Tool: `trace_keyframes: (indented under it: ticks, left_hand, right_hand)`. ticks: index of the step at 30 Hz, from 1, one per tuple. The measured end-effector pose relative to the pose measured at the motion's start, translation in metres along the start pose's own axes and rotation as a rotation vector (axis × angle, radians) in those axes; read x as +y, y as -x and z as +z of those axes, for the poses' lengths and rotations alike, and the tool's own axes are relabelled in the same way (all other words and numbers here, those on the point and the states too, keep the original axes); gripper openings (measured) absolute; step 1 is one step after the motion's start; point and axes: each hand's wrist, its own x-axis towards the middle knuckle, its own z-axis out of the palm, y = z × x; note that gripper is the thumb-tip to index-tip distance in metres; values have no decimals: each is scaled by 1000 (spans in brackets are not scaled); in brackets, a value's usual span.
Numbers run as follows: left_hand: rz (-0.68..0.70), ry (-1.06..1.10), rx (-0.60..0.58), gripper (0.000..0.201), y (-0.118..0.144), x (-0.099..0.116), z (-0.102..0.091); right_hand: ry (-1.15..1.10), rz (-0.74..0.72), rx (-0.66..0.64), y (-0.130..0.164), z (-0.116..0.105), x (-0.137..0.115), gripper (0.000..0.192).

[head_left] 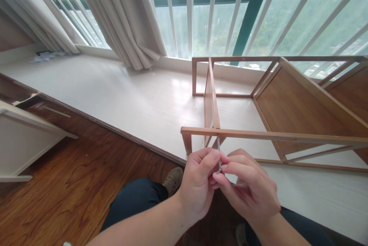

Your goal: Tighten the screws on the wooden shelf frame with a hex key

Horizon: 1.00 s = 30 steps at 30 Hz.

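Note:
A wooden shelf frame (258, 134) lies on its side on the pale ledge, its slatless panels standing between the rails. My left hand (201, 179) pinches the shaft of a thin metal hex key (219, 147) between thumb and fingers. The far end of the key meets the near rail, just below where an end panel (212, 96) joins it. My right hand (248, 184) is closed around the bent lower end of the same key, fingertips touching those of the left. Whether a screw sits at the key's tip is too small to tell.
The pale window ledge (115, 92) runs across, with white bars (189, 16) and a grey curtain (120, 12) behind it. Paper scraps (47, 57) lie at its far left. A white furniture piece (28, 138) stands on the wooden floor (71, 177). My shoe (173, 181) is below the ledge.

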Motion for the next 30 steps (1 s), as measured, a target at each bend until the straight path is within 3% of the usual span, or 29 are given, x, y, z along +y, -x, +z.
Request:
trace_keyframes:
  ticks: [30]
  left_hand:
    - [11, -25, -35, 34, -2, 9, 4]
  right_hand:
    - [-11, 6, 1, -3, 0, -2, 26]
